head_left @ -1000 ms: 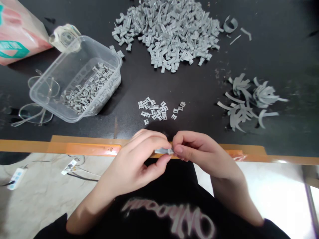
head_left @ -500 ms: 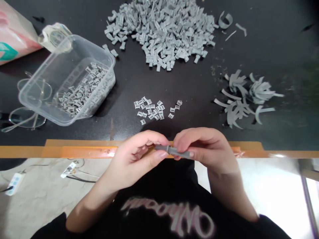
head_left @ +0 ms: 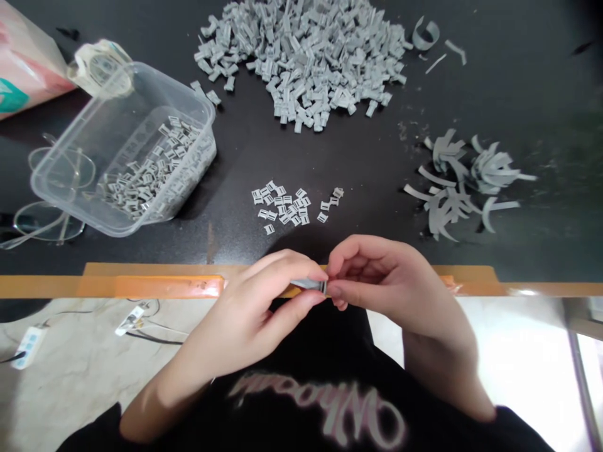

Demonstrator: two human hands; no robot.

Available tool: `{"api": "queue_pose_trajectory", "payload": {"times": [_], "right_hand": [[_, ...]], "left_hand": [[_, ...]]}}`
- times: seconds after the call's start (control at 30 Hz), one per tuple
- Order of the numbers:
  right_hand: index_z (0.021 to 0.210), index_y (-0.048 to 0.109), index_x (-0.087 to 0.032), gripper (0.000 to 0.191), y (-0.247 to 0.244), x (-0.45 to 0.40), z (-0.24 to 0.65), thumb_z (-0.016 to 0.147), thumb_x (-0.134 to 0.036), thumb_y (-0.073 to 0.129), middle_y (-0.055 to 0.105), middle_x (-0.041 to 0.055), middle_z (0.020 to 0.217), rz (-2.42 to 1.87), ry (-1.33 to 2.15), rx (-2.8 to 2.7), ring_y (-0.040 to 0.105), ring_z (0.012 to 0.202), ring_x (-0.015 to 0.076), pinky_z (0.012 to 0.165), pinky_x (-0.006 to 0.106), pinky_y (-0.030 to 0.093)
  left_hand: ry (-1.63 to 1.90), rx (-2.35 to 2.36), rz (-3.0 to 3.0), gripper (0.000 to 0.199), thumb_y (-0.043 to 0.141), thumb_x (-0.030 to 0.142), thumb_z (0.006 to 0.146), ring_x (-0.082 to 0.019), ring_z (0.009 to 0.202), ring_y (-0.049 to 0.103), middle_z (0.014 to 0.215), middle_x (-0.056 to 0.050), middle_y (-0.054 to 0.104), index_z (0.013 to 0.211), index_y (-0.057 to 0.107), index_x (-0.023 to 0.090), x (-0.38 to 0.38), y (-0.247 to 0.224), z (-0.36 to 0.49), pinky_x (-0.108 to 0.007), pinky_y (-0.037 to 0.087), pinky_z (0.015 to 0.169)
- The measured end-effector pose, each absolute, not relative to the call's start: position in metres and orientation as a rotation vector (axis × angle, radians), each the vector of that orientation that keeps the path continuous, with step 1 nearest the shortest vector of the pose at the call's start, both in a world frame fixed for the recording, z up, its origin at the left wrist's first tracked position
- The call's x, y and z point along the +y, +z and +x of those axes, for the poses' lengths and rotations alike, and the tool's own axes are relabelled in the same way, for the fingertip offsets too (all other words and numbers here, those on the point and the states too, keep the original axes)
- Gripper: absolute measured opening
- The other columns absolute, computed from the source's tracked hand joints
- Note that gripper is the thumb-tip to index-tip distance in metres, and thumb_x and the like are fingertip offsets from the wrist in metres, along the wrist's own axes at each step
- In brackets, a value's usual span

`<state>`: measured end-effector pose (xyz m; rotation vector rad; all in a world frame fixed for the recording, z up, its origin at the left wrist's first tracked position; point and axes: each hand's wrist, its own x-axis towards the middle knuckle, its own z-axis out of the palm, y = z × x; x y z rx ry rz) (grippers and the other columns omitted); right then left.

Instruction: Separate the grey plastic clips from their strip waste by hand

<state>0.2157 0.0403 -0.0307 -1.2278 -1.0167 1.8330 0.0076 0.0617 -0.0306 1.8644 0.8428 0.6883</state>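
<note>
At the front edge of a black table (head_left: 353, 157), with an orange strip (head_left: 164, 287) along it, the head view shows two hands close together. The left hand (head_left: 245, 320) pinches a small gray plastic piece (head_left: 308, 284) between thumb and fingers, and the fingertips (head_left: 335, 290) of the right hand (head_left: 391, 282) press together on its end, so neither hand is spread. Much seems still left: a big heap of gray pieces (head_left: 301, 63) lies far ahead, while only a small group of little gray pieces (head_left: 280, 206) sits nearer the hands. More little pieces (head_left: 151, 169) lie inside a clear plastic box (head_left: 207, 110), and curved gray scraps (head_left: 456, 182) lie together on the right. Compared with the earlier frame, less of the gray piece shows now; before, a longer bar reached across both hands.
</note>
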Motion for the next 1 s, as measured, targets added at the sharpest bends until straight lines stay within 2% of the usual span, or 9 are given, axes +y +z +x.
{"api": "queue_pose_trajectory", "payload": {"times": [0.27,0.43,0.5,0.73,0.87,1.0], "right_hand": [[0.077,0.068,-0.017,0.02,-0.031,0.043,0.212,0.072,-0.023,0.087,0.069,-0.0012,0.062,-1.26,1.842,-0.968,0.068,0.056,0.0124,0.056,0.023,0.057],[0.084,0.071,-0.019,0.015,-0.033,0.043,0.205,0.077,-0.025,0.082,0.075,0.0006,0.072,-1.309,1.791,-0.896,0.074,0.067,0.0154,0.066,0.026,0.063],[0.089,0.072,-0.02,0.018,-0.037,0.042,0.203,0.075,-0.022,0.083,0.076,0.001,0.077,-1.334,1.74,-0.923,0.076,0.071,0.0164,0.071,0.027,0.064],[0.091,0.072,-0.023,0.012,-0.046,0.033,0.204,0.081,-0.017,0.075,0.075,-0.0011,0.072,-1.52,1.49,-1.117,0.073,0.067,0.0154,0.069,0.028,0.061],[0.085,0.072,-0.022,0.013,-0.039,0.03,0.207,0.077,-0.016,0.081,0.074,-0.0005,0.077,-1.489,1.41,-1.103,0.072,0.072,0.0153,0.069,0.026,0.059],[0.088,0.071,-0.022,0.005,-0.039,0.03,0.204,0.086,-0.021,0.075,0.073,0.0012,0.087,-1.227,1.516,-1.019,0.071,0.08,0.014,0.075,0.025,0.058]], "left_hand": [[0.64,0.867,2.024,0.012,0.058,0.014,0.096,-0.012,0.086,0.067,0.095,-0.001,0.071,0.104,0.06,0.021,0.058,-0.025,0.005,-0.021,0.054,0.075],[0.615,1.038,2.278,0.01,0.055,0.016,0.099,-0.017,0.092,0.066,0.101,-0.006,0.07,0.107,0.06,0.016,0.051,-0.034,0.012,-0.03,0.054,0.086],[0.612,1.08,2.374,0.012,0.054,0.016,0.099,-0.019,0.096,0.066,0.103,-0.008,0.07,0.109,0.06,0.013,0.048,-0.04,0.016,-0.033,0.054,0.088],[0.678,1.009,2.56,0.01,0.059,0.013,0.095,-0.023,0.099,0.065,0.111,-0.01,0.071,0.104,0.063,0.013,0.05,-0.051,0.016,-0.038,0.051,0.088],[0.773,1.045,2.364,0.01,0.065,0.014,0.091,-0.024,0.109,0.062,0.113,-0.007,0.07,0.1,0.065,0.019,0.055,-0.045,0.013,-0.041,0.049,0.096],[0.899,0.999,1.851,0.013,0.067,0.015,0.089,-0.022,0.113,0.059,0.118,-0.006,0.064,0.099,0.068,0.024,0.054,-0.04,0.013,-0.038,0.05,0.1]]}}
